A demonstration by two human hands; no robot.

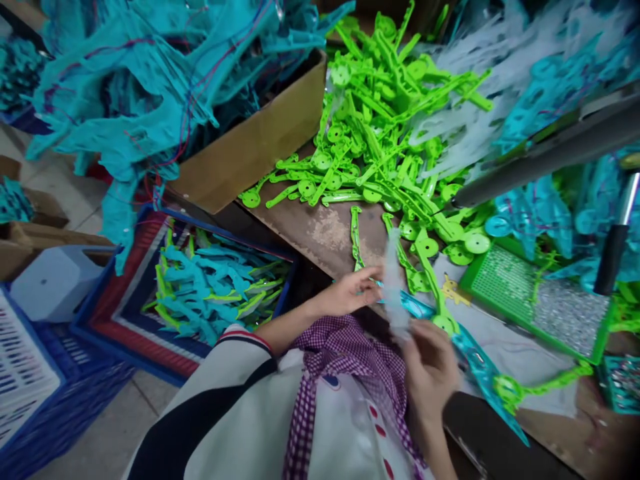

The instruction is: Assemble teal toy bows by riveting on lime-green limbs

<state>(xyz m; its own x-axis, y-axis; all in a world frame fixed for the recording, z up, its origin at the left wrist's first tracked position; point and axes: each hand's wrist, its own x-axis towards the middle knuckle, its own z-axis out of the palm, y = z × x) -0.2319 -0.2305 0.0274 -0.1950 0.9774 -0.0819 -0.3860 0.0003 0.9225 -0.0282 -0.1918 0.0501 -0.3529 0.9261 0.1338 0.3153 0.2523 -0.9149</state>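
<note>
My right hand (431,363) grips the lower end of a translucent whitish plastic piece (393,283), held upright and slightly blurred. To its left, my left hand (353,291) has loosely bent fingers, apart, with the fingertips close to the piece; I cannot tell whether they touch it. Beyond the hands, a turquoise plastic part (483,367) lies on the bench with bright green jointed leg-like parts on it. Another green part (355,237) lies alone on the brown bench top.
Green parts (370,133) are heaped at the back. Left of them, a cardboard box (260,133) overflows with wired turquoise parts. Below stands a blue-rimmed crate (125,313). A green tray (537,337) holds small hardware at right. A grey tool (545,147) reaches in from the right.
</note>
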